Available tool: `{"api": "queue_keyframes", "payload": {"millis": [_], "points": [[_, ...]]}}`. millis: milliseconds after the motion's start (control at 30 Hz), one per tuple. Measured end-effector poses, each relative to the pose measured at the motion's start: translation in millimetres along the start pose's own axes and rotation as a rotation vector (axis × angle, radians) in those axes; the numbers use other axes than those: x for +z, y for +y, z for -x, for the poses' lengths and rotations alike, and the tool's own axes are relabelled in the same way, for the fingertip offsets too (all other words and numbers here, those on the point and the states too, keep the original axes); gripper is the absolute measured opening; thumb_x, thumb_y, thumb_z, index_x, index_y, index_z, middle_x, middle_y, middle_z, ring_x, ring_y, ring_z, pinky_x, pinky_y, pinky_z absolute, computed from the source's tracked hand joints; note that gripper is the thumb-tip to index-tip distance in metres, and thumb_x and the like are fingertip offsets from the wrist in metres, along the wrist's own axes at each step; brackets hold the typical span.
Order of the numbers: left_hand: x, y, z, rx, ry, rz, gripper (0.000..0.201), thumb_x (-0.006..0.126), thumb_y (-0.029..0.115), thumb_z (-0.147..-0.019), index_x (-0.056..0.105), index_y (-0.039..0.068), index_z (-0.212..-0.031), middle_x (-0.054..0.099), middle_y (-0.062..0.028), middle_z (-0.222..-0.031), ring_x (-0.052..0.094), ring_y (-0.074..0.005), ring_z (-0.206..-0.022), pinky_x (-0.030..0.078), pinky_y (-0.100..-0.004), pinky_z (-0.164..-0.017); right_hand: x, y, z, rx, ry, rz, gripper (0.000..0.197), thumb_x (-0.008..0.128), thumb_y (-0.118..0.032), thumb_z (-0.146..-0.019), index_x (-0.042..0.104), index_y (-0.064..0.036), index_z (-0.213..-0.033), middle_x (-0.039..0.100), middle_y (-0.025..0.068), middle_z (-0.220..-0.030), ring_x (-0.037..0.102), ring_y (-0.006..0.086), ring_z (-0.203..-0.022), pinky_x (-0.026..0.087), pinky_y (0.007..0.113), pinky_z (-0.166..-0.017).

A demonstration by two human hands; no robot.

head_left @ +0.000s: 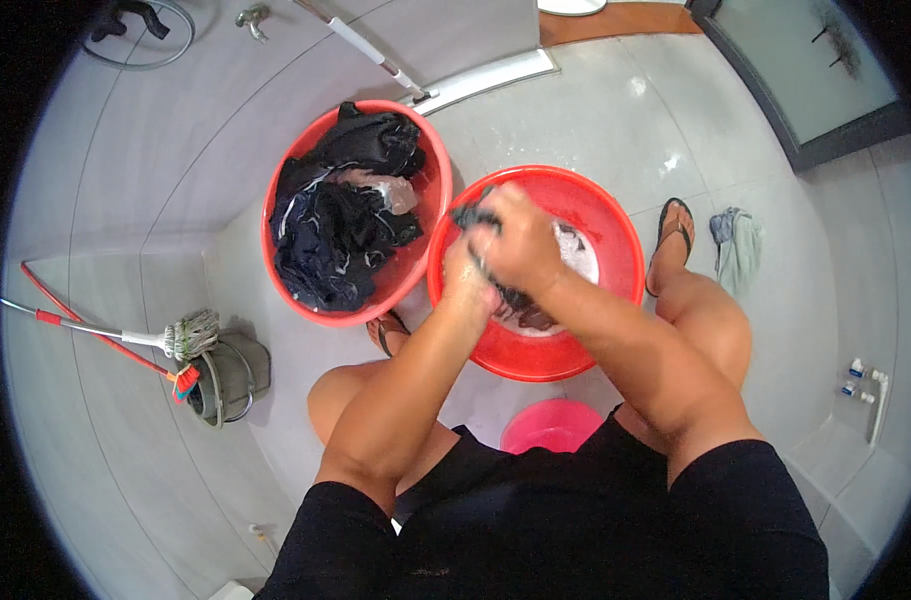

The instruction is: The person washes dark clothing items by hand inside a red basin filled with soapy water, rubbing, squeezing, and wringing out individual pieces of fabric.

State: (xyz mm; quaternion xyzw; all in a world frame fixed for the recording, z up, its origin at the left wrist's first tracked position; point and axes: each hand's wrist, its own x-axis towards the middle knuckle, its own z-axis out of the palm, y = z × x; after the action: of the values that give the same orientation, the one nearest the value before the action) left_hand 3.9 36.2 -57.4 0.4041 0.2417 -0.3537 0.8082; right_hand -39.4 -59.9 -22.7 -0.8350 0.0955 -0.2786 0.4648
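Observation:
Both my hands are closed round a dark wet cloth (472,213) above the red basin (615,232). My left hand (467,272) sits lower, and my right hand (523,235) presses against it from above. Part of the cloth hangs between my wrists toward the basin. Whitish suds and dark fabric (530,318) lie in the basin below. Its kind of garment I cannot make out. To the left, a second, lighter red basin (437,180) holds a heap of dark clothes (340,235) and a pale, clear-looking piece.
A pink basin (550,425) stands between my legs. At left a mop (190,335) and a red brush lean by a grey bucket (245,375). A pale green cloth (738,250) lies on the floor right of my sandalled foot (673,228). A tap (253,20) is on the wall.

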Motion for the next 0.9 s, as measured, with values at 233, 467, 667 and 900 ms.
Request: {"api": "queue_keyframes", "payload": {"millis": [233,467,667,900], "points": [[47.6,46.1,46.9,0.196,-0.176,-0.191,0.026,0.060,0.024,-0.101,0.064,0.001,-0.113,0.071,-0.0113,-0.111,0.070,-0.0255,-0.099,0.055,-0.0413,-0.093,-17.3,87.6,-31.5,0.633,0.257,-0.174,0.044,0.055,-0.035,-0.095,0.061,0.0061,-0.108,0.066,0.0320,-0.103,0.063,0.0482,-0.095,0.048,0.051,-0.086],[2.4,51.6,13.0,0.287,-0.048,-0.177,0.033,0.060,0.030,-0.103,0.060,0.004,-0.123,0.067,-0.0087,-0.113,0.066,-0.0219,-0.101,0.055,-0.0395,-0.090,-10.1,5.4,-22.0,0.708,-0.058,-0.937,0.029,0.067,-0.028,-0.095,0.069,0.0008,-0.098,0.070,0.0047,-0.098,0.067,0.0182,-0.089,0.053,0.032,-0.083],[-59.7,7.1,-26.1,0.096,-0.872,0.906,0.033,0.054,0.034,-0.102,0.064,0.003,-0.112,0.068,-0.0092,-0.100,0.068,-0.0212,-0.090,0.056,-0.0376,-0.079,1.9,-58.1,13.4,-0.052,-0.235,-0.207,0.025,0.077,-0.024,-0.084,0.068,-0.0043,-0.097,0.065,0.0165,-0.092,0.066,0.0382,-0.085,0.053,0.044,-0.071],[38.5,44.0,46.3,0.214,-0.179,-0.322,0.028,0.060,0.024,-0.102,0.065,0.001,-0.116,0.070,-0.0058,-0.104,0.067,-0.0164,-0.094,0.054,-0.0328,-0.086,-23.2,49.7,-24.4,0.487,-0.104,0.273,0.047,0.062,-0.046,-0.092,0.068,-0.0008,-0.104,0.068,0.0243,-0.097,0.065,0.0464,-0.097,0.050,0.054,-0.087]]}}
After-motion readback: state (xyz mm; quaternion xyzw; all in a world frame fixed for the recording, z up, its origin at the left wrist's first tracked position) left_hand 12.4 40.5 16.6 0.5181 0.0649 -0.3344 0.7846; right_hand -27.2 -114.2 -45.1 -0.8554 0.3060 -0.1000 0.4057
